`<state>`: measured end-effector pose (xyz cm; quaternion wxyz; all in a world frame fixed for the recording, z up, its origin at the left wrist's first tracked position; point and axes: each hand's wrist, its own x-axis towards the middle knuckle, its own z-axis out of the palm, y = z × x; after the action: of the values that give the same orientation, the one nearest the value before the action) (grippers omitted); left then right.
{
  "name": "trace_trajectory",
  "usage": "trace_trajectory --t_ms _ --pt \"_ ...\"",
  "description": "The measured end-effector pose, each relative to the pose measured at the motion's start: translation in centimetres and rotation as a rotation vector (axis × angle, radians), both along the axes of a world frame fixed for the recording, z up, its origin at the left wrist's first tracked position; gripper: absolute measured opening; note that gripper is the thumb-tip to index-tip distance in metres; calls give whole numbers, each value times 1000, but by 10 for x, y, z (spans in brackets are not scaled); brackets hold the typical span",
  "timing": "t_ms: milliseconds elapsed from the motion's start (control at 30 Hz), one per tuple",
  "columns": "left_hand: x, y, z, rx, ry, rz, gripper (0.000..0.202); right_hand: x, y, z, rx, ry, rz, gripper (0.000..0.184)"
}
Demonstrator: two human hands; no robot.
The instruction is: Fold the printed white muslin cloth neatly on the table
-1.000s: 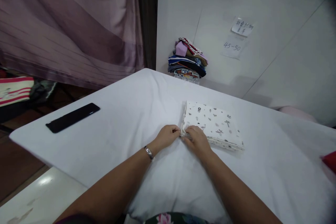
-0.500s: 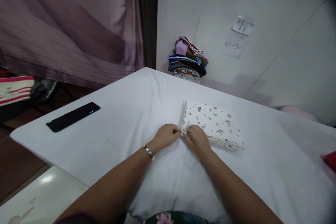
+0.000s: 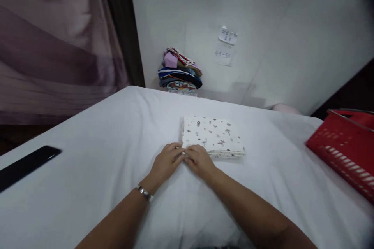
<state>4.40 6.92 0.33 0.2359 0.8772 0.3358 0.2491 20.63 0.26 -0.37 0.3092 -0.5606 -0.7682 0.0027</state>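
A folded white cloth (image 3: 216, 134) with small grey-brown prints, palm trees among them, lies flat on the white-covered table, its layers stacked along the near edge. At its near left corner, my left hand (image 3: 166, 161) pinches the cloth from the left, a silver bracelet on that wrist. My right hand (image 3: 201, 160) closes on the same corner from the right, its fingertips meeting those of the left. The bit of cloth between the fingers is mostly hidden.
A black phone-like slab (image 3: 26, 167) lies at the table's left. On the right stands a red plastic basket (image 3: 344, 144). Beyond the far edge is a pile of folded clothes (image 3: 181, 72) against the wall, with paper notes (image 3: 224, 46) stuck up beside it.
The view has swung right, bringing the red basket into sight. My hands stay at the cloth's near left corner, and the left has come in closer against the right.
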Motion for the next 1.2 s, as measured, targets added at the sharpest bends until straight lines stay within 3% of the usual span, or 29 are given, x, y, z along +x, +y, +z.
trace_trajectory --t_ms 200,400,533,733,1200 --pt "-1 0 6 -63 21 39 26 53 -31 8 16 -53 -62 25" --pt "1 0 6 -93 15 48 27 139 -84 8 -10 -45 -340 25" --pt "1 1 3 -98 18 43 29 177 -109 4 -59 57 -481 25" --pt "0 3 0 -105 20 36 30 188 -112 6 -156 416 -641 23" --pt "1 4 3 -92 37 37 30 188 -104 6 -309 479 -575 28"
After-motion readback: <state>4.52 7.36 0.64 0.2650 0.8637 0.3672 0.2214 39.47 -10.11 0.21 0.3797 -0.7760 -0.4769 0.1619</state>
